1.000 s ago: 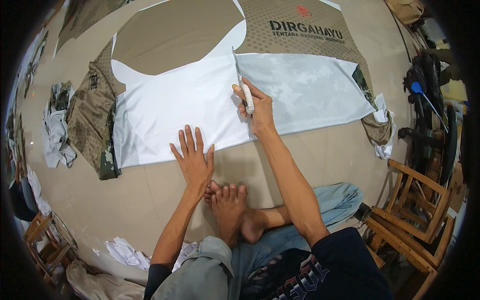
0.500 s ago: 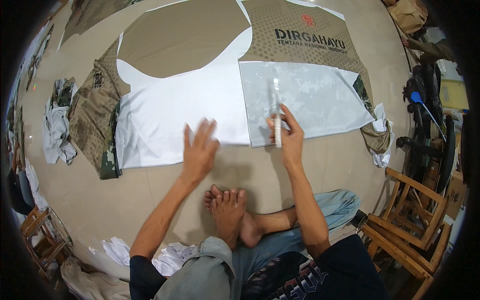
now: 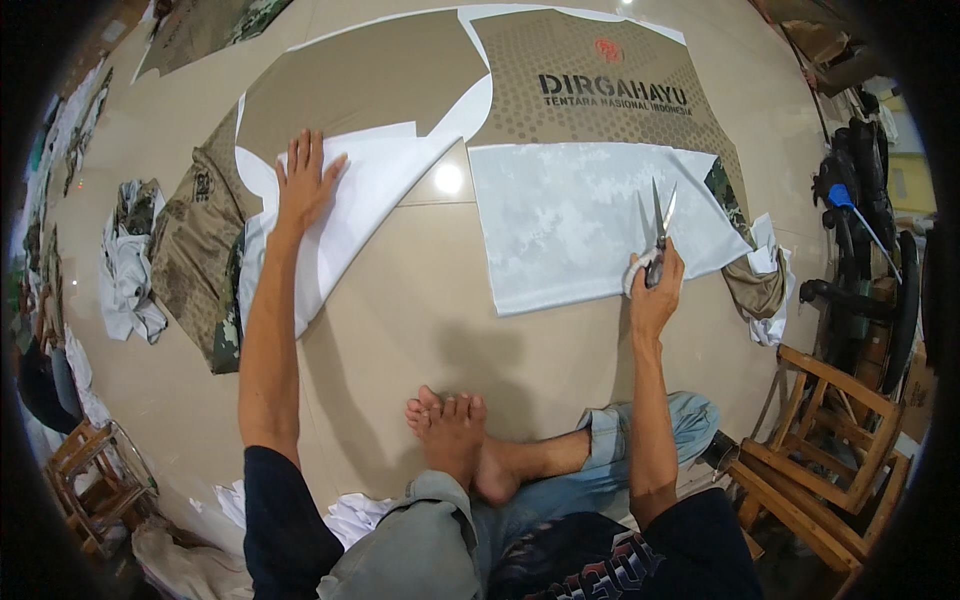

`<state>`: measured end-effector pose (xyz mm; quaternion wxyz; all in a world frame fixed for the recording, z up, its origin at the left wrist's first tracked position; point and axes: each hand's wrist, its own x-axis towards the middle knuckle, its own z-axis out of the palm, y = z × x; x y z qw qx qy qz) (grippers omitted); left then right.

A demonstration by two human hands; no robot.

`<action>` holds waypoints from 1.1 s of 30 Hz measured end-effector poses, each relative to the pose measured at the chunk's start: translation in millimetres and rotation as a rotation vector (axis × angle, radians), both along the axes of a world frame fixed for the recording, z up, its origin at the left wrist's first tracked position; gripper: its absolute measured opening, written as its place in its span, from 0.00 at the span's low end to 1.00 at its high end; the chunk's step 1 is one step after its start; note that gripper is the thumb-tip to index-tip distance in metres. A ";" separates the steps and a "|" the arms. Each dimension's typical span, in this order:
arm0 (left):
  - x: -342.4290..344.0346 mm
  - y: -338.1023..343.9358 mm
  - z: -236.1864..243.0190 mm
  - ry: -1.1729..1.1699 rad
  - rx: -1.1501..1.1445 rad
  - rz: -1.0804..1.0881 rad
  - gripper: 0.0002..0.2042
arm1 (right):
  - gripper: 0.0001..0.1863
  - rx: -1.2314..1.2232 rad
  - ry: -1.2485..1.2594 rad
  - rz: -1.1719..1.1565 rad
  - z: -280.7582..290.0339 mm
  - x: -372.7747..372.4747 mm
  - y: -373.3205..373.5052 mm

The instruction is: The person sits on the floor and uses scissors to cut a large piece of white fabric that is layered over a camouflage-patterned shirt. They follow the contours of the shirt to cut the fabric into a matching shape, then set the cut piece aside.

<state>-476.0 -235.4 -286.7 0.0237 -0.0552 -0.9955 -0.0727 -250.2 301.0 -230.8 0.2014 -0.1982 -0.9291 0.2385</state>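
Note:
My left hand lies flat with fingers spread on a white fabric panel. That panel is folded over on itself, and a slanting edge of it runs toward the lower left. Beneath and beyond it lies a brown printed fabric panel. In my right hand is a pair of scissors, its blades apart and pointing away from me. The scissors hover over a pale grey camouflage fabric, which is folded up below a brown dotted panel with dark lettering and a red emblem.
Bunched camouflage fabric lies at the left, and more crumpled cloth at the right. Wooden frames stand at lower right beside my leg. White scraps are near my knee. My bare feet rest on the tiled floor.
My left hand has gone up and left, and the white panel is now folded over, baring floor tiles. My right hand has moved right with the scissors, whose blades now show apart.

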 end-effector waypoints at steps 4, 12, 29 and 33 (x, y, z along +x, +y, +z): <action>74.5 32.8 7.2 0.064 -0.006 0.034 0.37 | 0.33 0.016 -0.035 0.007 7.9 12.2 33.7; 292.5 122.8 40.7 -0.137 0.191 0.366 0.37 | 0.32 -0.034 -0.053 -0.123 12.6 72.5 110.8; 251.4 99.8 33.1 -0.108 0.118 0.323 0.43 | 0.33 -1.921 -0.213 -0.159 63.9 240.9 -179.3; 284.0 104.0 43.8 -0.083 0.053 0.074 0.43 | 0.35 -1.849 -0.098 -0.134 38.0 210.6 -196.1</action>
